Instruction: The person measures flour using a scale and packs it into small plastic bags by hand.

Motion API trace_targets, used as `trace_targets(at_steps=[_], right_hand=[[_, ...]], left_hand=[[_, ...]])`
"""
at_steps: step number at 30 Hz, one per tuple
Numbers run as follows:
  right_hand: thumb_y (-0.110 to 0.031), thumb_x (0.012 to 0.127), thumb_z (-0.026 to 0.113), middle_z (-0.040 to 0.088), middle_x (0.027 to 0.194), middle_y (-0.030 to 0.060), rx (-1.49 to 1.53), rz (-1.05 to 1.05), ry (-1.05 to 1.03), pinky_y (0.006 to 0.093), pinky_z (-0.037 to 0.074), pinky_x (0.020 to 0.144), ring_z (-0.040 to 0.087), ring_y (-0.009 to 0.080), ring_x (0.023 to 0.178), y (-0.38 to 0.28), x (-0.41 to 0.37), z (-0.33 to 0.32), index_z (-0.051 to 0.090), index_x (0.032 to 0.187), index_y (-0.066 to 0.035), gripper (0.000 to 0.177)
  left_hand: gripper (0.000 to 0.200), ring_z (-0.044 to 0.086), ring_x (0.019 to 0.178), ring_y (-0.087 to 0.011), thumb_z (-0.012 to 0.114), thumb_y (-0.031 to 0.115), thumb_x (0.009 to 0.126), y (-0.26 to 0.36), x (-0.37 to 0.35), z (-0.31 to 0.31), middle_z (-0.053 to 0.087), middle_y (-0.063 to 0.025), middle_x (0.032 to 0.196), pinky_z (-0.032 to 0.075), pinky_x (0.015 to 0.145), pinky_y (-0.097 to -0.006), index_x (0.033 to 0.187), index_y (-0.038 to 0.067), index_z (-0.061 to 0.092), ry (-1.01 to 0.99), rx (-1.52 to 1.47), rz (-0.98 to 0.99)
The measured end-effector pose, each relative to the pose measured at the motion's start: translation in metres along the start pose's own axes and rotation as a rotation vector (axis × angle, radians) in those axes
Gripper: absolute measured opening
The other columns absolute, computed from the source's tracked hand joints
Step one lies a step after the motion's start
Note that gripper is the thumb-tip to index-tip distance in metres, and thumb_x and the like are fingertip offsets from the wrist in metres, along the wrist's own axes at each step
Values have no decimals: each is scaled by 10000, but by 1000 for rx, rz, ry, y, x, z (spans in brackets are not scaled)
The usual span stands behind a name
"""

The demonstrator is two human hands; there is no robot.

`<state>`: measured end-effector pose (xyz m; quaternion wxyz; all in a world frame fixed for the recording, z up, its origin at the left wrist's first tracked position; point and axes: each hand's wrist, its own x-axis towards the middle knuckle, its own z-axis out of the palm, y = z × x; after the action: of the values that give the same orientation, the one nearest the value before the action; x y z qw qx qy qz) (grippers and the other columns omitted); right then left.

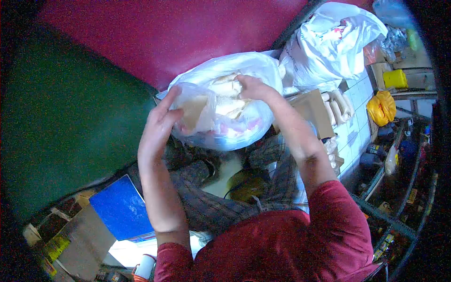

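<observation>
White plastic forms the large bag (265, 68), its support unclear. At its left, the left hand (159, 115) has its grip clamped on a clear bag (197, 110), probably keeping it apart from the pale contents (225, 89), which the right hand (253, 88) touches, closure uncertain. Tiled floor (350, 141) lies right of the large bag; a red panel (178, 33), behind.

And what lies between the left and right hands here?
The head view shows a small clear plastic bag, tan inside, at the left hand, then off-white contents of the larger open plastic bag, up to the right hand.
</observation>
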<state>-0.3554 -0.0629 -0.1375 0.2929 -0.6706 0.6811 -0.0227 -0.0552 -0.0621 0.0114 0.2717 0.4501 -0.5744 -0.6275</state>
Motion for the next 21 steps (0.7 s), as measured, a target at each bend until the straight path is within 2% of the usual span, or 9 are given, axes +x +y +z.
trace_targets(at_steps=[2,6,9,12,13,14,16,17,21], right_hand=[[-211,632,684,556,1111,194,9,26,-20,377,421,896,535,313,1043,1,-16,-27,464,1204,-51,633],[-217,626,687,556,1113,194,29,-18,-16,379,419,900,532,311,1053,-20,-51,-90,469,1185,-46,623],[-226,604,682,590,1054,188,-1,-99,35,534,374,885,549,338,1030,-58,-67,-125,486,1169,-72,617],[-194,638,690,569,1095,117,-396,-95,86,461,349,937,505,281,1095,-124,-73,-132,509,1152,-106,551],[-202,648,694,567,1076,110,-493,-148,154,496,318,934,495,266,1102,-147,-73,-123,528,1142,-128,526],[-200,678,671,576,1058,100,-639,-215,207,469,333,911,510,269,1077,-166,-67,-110,558,1097,-124,441],[-208,775,560,590,1014,67,-901,-394,311,419,329,889,532,227,1004,-197,-60,-86,600,1023,-125,265],[-228,786,540,589,1005,57,-1047,-440,375,417,319,893,531,210,991,-210,-68,-80,602,1022,-130,263],[-218,776,546,581,988,51,-1098,-467,432,415,313,890,527,201,991,-219,-70,-84,597,1019,-134,262]], left_hand=[[595,542,861,-124,506,115,774,0,3,2,508,-139,1206,432,755,-261,1327,-43,352,33,96,-50],[679,568,873,-154,519,147,751,-24,12,6,429,-146,1328,450,778,-282,1359,-40,282,20,-187,23],[675,581,834,-141,492,114,767,-24,9,8,446,-148,1306,469,710,-268,1375,-34,240,6,-259,0],[668,586,796,-123,481,105,774,-35,16,7,509,-120,1231,474,654,-246,1380,-25,230,1,-180,-5],[661,588,784,-119,478,103,776,-35,16,4,529,-107,1201,472,644,-238,1380,-15,239,-32,-141,-39],[654,590,772,-114,475,102,777,-36,17,2,549,-94,1171,470,634,-229,1381,-5,249,-65,-102,-71],[695,593,691,-121,484,108,746,-50,24,1,588,-104,1034,462,574,-215,1385,-9,235,-51,-153,19],[715,594,651,-124,488,111,731,-55,25,0,607,-109,965,458,544,-207,1386,-11,229,-43,-178,63],[701,595,710,-120,452,57,713,-55,20,1,574,-117,1085,475,598,-230,1383,9,255,-14,-176,28]])
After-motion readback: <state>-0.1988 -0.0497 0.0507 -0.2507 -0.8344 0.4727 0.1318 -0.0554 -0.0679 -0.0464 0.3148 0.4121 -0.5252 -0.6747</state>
